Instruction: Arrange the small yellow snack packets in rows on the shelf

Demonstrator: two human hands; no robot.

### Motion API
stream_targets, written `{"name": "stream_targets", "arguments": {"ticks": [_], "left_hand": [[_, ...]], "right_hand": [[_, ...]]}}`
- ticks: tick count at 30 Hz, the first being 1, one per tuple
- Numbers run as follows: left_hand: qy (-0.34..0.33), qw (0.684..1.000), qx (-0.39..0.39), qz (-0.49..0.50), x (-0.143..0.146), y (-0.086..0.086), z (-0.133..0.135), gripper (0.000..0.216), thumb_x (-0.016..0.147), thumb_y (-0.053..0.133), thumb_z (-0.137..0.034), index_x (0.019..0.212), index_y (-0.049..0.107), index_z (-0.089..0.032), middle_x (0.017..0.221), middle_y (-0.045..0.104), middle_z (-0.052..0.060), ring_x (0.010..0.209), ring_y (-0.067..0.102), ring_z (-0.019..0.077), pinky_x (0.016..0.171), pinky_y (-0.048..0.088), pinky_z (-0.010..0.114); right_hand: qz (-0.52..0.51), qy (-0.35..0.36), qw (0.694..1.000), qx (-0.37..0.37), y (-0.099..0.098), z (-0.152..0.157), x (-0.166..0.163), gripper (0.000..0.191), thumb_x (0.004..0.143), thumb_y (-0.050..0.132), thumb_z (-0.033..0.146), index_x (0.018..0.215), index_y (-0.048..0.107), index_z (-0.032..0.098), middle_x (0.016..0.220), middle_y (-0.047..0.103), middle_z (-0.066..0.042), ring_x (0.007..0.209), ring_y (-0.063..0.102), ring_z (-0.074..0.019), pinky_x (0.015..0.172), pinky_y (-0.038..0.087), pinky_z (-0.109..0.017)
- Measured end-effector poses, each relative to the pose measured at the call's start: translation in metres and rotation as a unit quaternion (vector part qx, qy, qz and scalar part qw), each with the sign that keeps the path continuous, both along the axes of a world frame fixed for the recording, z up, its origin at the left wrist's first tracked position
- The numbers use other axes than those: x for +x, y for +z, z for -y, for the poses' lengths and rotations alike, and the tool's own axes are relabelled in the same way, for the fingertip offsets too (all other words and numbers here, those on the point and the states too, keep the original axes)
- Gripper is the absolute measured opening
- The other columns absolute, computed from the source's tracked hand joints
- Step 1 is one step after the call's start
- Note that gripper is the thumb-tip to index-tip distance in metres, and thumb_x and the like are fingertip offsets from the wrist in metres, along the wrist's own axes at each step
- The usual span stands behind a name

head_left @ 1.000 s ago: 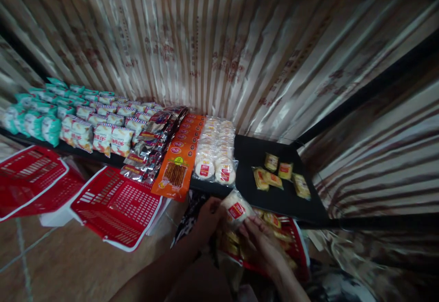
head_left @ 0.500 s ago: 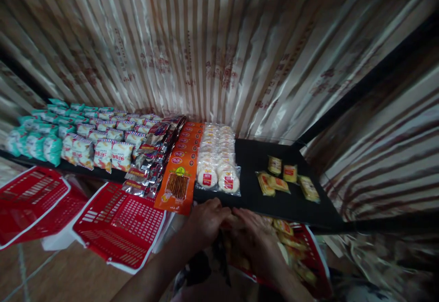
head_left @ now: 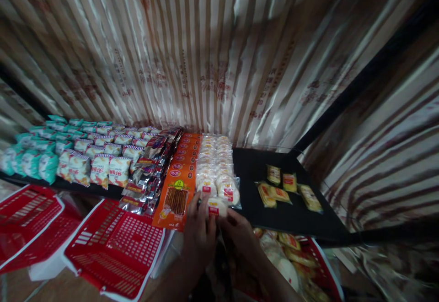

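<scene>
Between my two hands is a white round packaged cracker (head_left: 216,207) with a red label, held at the shelf's front edge. My left hand (head_left: 200,222) grips its left side, fingers up along it. On its right side, my right hand (head_left: 238,229) pinches the wrapper. Just behind lie two rows of the same wrapped round crackers (head_left: 228,190), overlapping toward the back. Flat orange snack packets (head_left: 175,196) are stacked beside them on the left. Below my right forearm, a red basket (head_left: 327,265) holds yellow packets and white round crackers.
The black shelf (head_left: 250,174) carries several small yellow packets (head_left: 274,193) at right. Silvery-red packets (head_left: 142,192), white pouches (head_left: 118,171) and teal pouches (head_left: 30,162) fill its left. Red baskets (head_left: 116,242) stand below in front. A striped curtain (head_left: 212,55) hangs behind.
My hands have come up to the front of the cracker rows, with a white round cracker now visible between them. The whole view has shifted slightly, so the shelf sits lower.
</scene>
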State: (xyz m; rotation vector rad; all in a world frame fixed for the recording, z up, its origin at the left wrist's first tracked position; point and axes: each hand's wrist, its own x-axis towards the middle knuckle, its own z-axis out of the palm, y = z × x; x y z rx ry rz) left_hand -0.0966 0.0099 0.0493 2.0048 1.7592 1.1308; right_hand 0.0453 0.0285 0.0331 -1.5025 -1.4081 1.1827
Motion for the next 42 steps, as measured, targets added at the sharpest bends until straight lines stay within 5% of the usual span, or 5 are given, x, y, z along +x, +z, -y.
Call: {"name": "stream_targets", "arguments": {"ticks": [9, 19, 27, 31, 42], "left_hand": [[0.010, 0.989, -0.136, 0.053, 0.010, -0.047, 0.000, 0.054, 0.082, 0.038, -0.018, 0.135, 0.031, -0.013, 0.147, 0.024, 0.013, 0.136, 0.020, 0.0225, 0.106, 0.033, 0.039], [0.027, 0.993, -0.113, -0.009, 0.018, -0.053, 0.003, 0.045, 0.079, 0.041, -0.014, 0.123, 0.049, -0.014, 0.144, 0.030, 0.013, 0.133, 0.027, 0.0262, 0.107, 0.030, 0.044], [0.062, 0.992, -0.098, -0.051, 0.024, -0.052, -0.008, 0.041, 0.082, 0.035, -0.011, 0.118, 0.053, -0.011, 0.138, 0.037, 0.015, 0.132, 0.028, 0.0269, 0.105, 0.034, 0.045], [0.069, 0.991, -0.088, -0.067, 0.026, -0.051, -0.008, 0.045, 0.080, 0.033, -0.005, 0.119, 0.053, -0.012, 0.138, 0.038, 0.015, 0.131, 0.029, 0.0282, 0.102, 0.037, 0.048], [0.076, 0.993, -0.038, -0.088, 0.028, -0.065, -0.018, 0.043, 0.081, 0.033, -0.004, 0.117, 0.054, -0.009, 0.137, 0.041, 0.015, 0.133, 0.027, 0.0265, 0.102, 0.039, 0.045]], "right_hand": [[0.136, -0.036, 0.987, 0.074, -0.008, -0.026, -0.014, 0.027, 0.072, 0.049, 0.042, 0.070, 0.061, 0.018, 0.074, 0.064, -0.006, 0.067, 0.059, -0.0180, 0.065, 0.047, -0.028], [0.355, -0.036, 0.927, 0.115, -0.013, -0.027, -0.017, 0.033, 0.082, 0.042, 0.032, 0.108, 0.057, 0.020, 0.105, 0.065, -0.009, 0.090, 0.062, -0.0198, 0.075, 0.047, -0.029], [0.264, -0.049, 0.943, 0.197, -0.033, -0.034, -0.013, 0.040, 0.084, 0.040, 0.032, 0.118, 0.052, 0.016, 0.109, 0.060, -0.012, 0.098, 0.057, -0.0216, 0.086, 0.048, -0.035], [0.307, -0.113, 0.911, 0.253, -0.043, -0.035, 0.015, 0.040, 0.085, 0.041, 0.037, 0.120, 0.052, 0.021, 0.126, 0.051, -0.011, 0.115, 0.045, -0.0254, 0.096, 0.039, -0.044], [0.415, -0.087, 0.882, 0.204, -0.059, -0.042, 0.039, 0.051, 0.086, 0.039, 0.043, 0.131, 0.042, 0.019, 0.131, 0.049, -0.012, 0.118, 0.045, -0.0255, 0.092, 0.040, -0.039]]}}
